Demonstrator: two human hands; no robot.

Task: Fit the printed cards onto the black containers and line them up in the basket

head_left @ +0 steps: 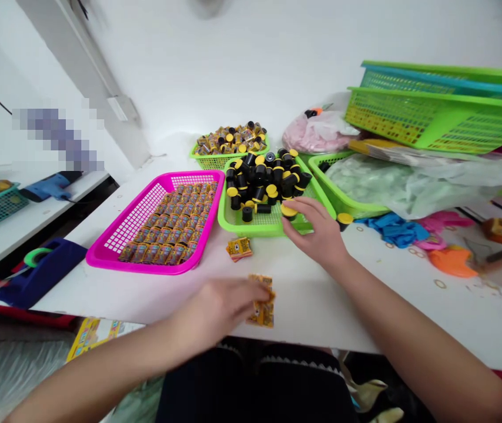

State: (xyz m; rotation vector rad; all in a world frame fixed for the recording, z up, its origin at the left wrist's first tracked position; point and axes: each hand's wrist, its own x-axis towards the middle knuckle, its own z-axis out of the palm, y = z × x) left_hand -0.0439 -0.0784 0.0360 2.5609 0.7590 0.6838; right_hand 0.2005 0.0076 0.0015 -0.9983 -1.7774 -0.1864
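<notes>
— Nearest the lens, what did you see?

— Left hand (220, 308), low at the near edge of the tabletop (321, 305). Its fingers were curled shut around one end of an orange packet (263, 305), which sat just above the tabletop's edge. That part was blurred.

— And the right hand (317, 232)?

— Further in, at the front rim of the green tray (233, 222). It was half open, fingers spread, fingertips (293, 218) touching a black tube with a yellow cap (289, 210). Whether it actually gripped the tube, I couldn't tell.

— What was in that tray?

— A heap of the same capped tubes (264, 176). One more tube (344, 220) stood outside it, just beside the right corner.

— Anything between the hands?

— A second packet (239, 248) lay on the tabletop, just in front of the tray.

— And to the left?

— A pink tray (114, 235) touching the green one, with packets in tidy rows (171, 226). Behind stood a smaller green basket (216, 160) piled with wrapped tubes. On the right were plastic bags (410, 179), stacked green baskets (445, 117) and a blue glove (394, 229).
</notes>
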